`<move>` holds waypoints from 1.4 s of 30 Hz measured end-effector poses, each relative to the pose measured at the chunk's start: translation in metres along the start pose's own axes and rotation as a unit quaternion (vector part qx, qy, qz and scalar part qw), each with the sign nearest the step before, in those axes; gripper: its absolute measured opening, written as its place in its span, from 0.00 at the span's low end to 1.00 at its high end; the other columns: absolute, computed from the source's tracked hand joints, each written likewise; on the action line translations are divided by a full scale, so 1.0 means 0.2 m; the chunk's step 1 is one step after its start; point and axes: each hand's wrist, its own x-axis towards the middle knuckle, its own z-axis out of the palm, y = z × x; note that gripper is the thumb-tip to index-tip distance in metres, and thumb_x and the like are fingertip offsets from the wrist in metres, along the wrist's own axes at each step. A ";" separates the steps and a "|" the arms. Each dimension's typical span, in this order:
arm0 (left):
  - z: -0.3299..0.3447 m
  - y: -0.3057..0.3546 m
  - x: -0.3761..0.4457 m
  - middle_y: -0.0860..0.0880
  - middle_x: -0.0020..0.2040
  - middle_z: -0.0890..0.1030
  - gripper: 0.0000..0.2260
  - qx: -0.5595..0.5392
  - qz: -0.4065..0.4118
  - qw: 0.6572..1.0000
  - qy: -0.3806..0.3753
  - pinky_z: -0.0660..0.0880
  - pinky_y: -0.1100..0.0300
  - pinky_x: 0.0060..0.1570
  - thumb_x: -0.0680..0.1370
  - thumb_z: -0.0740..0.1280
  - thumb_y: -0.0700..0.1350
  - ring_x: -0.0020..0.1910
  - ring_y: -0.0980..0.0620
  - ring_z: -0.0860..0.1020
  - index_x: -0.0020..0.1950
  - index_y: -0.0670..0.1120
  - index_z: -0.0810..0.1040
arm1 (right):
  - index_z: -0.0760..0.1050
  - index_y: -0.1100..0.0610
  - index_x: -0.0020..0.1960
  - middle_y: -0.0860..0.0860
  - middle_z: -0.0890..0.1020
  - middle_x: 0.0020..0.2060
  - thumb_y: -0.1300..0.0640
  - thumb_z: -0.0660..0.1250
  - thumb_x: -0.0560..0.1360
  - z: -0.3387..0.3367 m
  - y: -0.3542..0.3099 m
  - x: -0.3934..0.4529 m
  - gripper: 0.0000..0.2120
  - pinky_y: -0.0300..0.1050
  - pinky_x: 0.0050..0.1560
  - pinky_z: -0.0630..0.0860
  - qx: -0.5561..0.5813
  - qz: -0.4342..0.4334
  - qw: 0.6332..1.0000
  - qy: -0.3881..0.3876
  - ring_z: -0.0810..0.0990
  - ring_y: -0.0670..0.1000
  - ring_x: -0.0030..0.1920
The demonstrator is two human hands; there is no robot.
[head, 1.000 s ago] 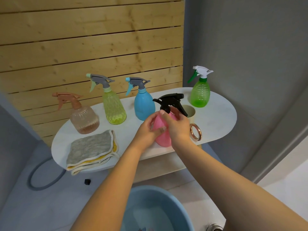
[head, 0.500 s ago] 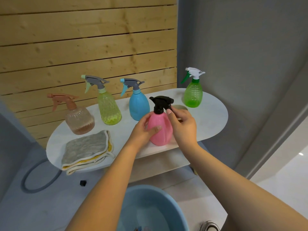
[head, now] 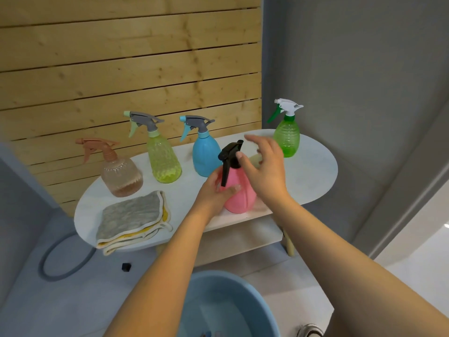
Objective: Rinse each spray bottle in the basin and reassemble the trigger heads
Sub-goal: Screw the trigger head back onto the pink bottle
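Standing upright on the table [head: 315, 171], pink bottle [head: 239, 190] gripped by left hand [head: 216, 190], right hand [head: 263, 164] loose-fingered beside its black trigger head [head: 229, 154]

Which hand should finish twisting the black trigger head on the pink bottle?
Right. The right hand hovers open beside the black trigger head, thumb at its collar, while the left hand already grips the pink bottle, steadying it.

White oval table [head: 315, 171]: peach bottle [head: 121, 173] at 9 o'clock, yellow [head: 163, 159], blue [head: 206, 154] and green [head: 286, 138] toward 2, pink [head: 240, 193] and cloth [head: 132, 217] at front.
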 end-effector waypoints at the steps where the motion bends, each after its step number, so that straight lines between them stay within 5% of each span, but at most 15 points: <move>1: 0.00 0.00 0.00 0.55 0.60 0.77 0.23 0.001 0.002 1.000 -0.002 0.72 0.73 0.45 0.76 0.69 0.43 0.55 0.66 0.73 0.69 0.52 0.68 | 0.73 0.51 0.66 0.50 0.73 0.63 0.51 0.69 0.74 0.00 0.00 0.04 0.21 0.42 0.63 0.63 -0.013 -0.026 0.998 -0.056 0.67 0.51 0.64; 3: -0.01 0.00 0.01 0.56 0.60 0.76 0.24 0.000 0.002 1.000 -0.006 0.71 0.70 0.49 0.75 0.70 0.44 0.57 0.63 0.74 0.69 0.54 0.67 | 0.73 0.51 0.66 0.49 0.75 0.64 0.50 0.69 0.74 0.00 0.01 0.10 0.21 0.42 0.63 0.64 -0.030 -0.049 0.987 -0.147 0.69 0.51 0.64; 8: 0.00 -0.01 0.01 0.54 0.64 0.71 0.24 -0.001 -0.006 1.000 -0.006 0.70 0.65 0.54 0.74 0.71 0.41 0.61 0.58 0.70 0.66 0.55 0.66 | 0.78 0.52 0.54 0.50 0.79 0.37 0.46 0.69 0.72 0.00 -0.05 0.15 0.15 0.45 0.40 0.74 -0.098 0.047 0.993 -0.054 0.77 0.51 0.40; 11: -0.02 -0.01 0.01 0.55 0.63 0.71 0.26 0.009 0.006 1.000 -0.015 0.71 0.71 0.48 0.75 0.71 0.43 0.58 0.62 0.71 0.70 0.52 0.65 | 0.64 0.46 0.71 0.52 0.80 0.40 0.46 0.63 0.77 -0.01 -0.14 0.18 0.24 0.48 0.42 0.75 -0.162 0.004 0.980 -0.116 0.75 0.53 0.42; 13: -0.03 0.00 0.01 0.56 0.63 0.71 0.27 0.020 0.008 1.000 -0.019 0.71 0.75 0.45 0.75 0.71 0.43 0.55 0.65 0.71 0.71 0.51 0.63 | 0.63 0.44 0.72 0.55 0.81 0.48 0.56 0.57 0.79 -0.06 -0.20 0.24 0.22 0.48 0.47 0.73 -0.191 -0.039 0.956 -0.221 0.74 0.53 0.45; 15: -0.03 0.00 0.02 0.55 0.63 0.70 0.29 0.031 0.007 0.999 -0.023 0.71 0.76 0.43 0.75 0.71 0.43 0.54 0.66 0.71 0.72 0.50 0.63 | 0.68 0.47 0.70 0.54 0.78 0.60 0.64 0.56 0.78 -0.12 -0.25 0.32 0.24 0.45 0.54 0.71 -0.281 -0.058 0.894 -0.344 0.75 0.54 0.55; 17: -0.03 0.00 0.02 0.55 0.63 0.70 0.29 0.042 0.009 0.999 -0.026 0.71 0.77 0.42 0.75 0.71 0.44 0.54 0.64 0.71 0.72 0.50 0.63 | 0.69 0.45 0.69 0.54 0.73 0.60 0.61 0.61 0.78 -0.15 -0.28 0.37 0.22 0.44 0.55 0.68 -0.370 -0.086 0.836 -0.397 0.70 0.56 0.61; 21: -0.03 0.00 0.02 0.52 0.65 0.71 0.29 0.038 0.010 0.999 -0.021 0.70 0.73 0.45 0.74 0.72 0.45 0.59 0.57 0.71 0.72 0.50 0.64 | 0.77 0.46 0.62 0.50 0.77 0.55 0.48 0.67 0.74 -0.14 -0.33 0.42 0.17 0.46 0.51 0.72 -0.437 -0.145 0.816 -0.350 0.73 0.55 0.56; 26: -0.02 0.03 0.01 0.55 0.62 0.70 0.28 0.051 0.003 0.998 -0.038 0.70 0.74 0.41 0.74 0.71 0.45 0.56 0.58 0.70 0.71 0.52 0.64 | 0.72 0.53 0.67 0.52 0.79 0.56 0.43 0.73 0.68 -0.13 -0.39 0.46 0.31 0.44 0.46 0.72 -0.480 -0.117 0.804 -0.331 0.77 0.56 0.56; 29: -0.02 0.03 0.01 0.55 0.63 0.71 0.27 0.046 -0.001 0.998 -0.030 0.69 0.71 0.45 0.74 0.72 0.45 0.58 0.57 0.70 0.70 0.52 0.65 | 0.77 0.58 0.45 0.51 0.79 0.38 0.42 0.72 0.68 -0.10 -0.40 0.47 0.19 0.40 0.34 0.70 -0.502 -0.120 0.786 -0.340 0.77 0.52 0.39; 32: -0.02 0.03 0.02 0.53 0.64 0.71 0.28 0.037 -0.010 0.999 -0.021 0.69 0.65 0.50 0.73 0.73 0.45 0.60 0.56 0.70 0.70 0.52 0.66 | 0.65 0.56 0.31 0.50 0.71 0.29 0.43 0.71 0.70 -0.09 -0.41 0.47 0.23 0.39 0.28 0.65 -0.514 -0.127 0.775 -0.346 0.69 0.49 0.30; 36: 0.00 0.03 0.02 0.53 0.63 0.72 0.28 0.038 -0.006 0.999 -0.008 0.69 0.62 0.51 0.72 0.73 0.46 0.60 0.55 0.70 0.69 0.51 0.66 | 0.63 0.56 0.31 0.50 0.70 0.29 0.43 0.69 0.71 -0.08 -0.41 0.46 0.22 0.39 0.26 0.61 -0.534 -0.155 0.763 -0.330 0.67 0.48 0.29; 42: 0.03 0.02 0.01 0.53 0.63 0.72 0.29 0.036 -0.002 0.999 0.026 0.71 0.60 0.53 0.72 0.74 0.47 0.59 0.53 0.71 0.70 0.52 0.66 | 0.66 0.58 0.35 0.50 0.70 0.30 0.47 0.69 0.72 -0.05 -0.38 0.45 0.18 0.39 0.26 0.62 -0.502 -0.124 0.794 -0.319 0.67 0.48 0.29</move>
